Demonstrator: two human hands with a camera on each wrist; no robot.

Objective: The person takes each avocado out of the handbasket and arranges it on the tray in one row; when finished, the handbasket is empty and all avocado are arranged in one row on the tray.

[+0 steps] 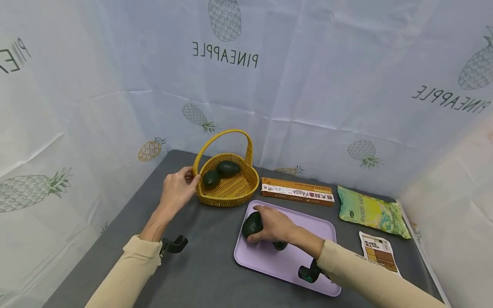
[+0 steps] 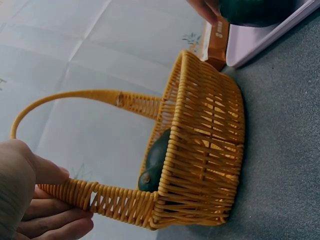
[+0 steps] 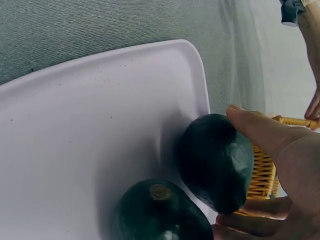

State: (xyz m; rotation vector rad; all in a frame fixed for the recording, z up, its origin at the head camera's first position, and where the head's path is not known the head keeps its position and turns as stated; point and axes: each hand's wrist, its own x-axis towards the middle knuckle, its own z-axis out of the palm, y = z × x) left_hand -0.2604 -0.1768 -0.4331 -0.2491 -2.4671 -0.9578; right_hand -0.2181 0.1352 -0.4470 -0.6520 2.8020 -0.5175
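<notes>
From where I stand, the work with the avocados looks about half done: two of them, one and its neighbour, already lie in the yellow basket, while the other pair is over at the lilac tray. The right hand has its fingers curled round the nearer avocado at the tray's corner; the last avocado sits on the tray just beside it, so these two seem to be what's left. The left hand pinches the basket's handle between thumb and fingers.

I can't tell whether the gripped avocado touches the tray or is lifted clear. The right hand and wrist hide most of the last one from above, and the basket's wall covers much of its load from the left wrist's side. The right sleeve overlaps a small packet on the counter.
</notes>
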